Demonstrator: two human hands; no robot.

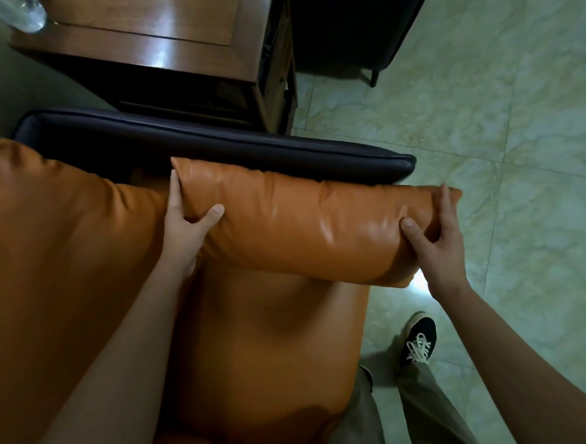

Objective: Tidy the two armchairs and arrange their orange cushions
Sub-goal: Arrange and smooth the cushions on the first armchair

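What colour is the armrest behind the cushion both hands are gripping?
Black, glossy like leather: the armrest beside the orange cushion, best in the head view.

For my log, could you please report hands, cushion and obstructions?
Left hand and right hand grip orange cushion ends. Cushion along dark armrest. Nothing blocking.

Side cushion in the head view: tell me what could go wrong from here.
1. The side cushion juts past the front of the seat cushion; let go now, it may tip onto the floor.
2. Its surface looks glossy, and the left hand and right hand grip only its ends, so it might slip.
3. It could settle crooked against the dark armrest.
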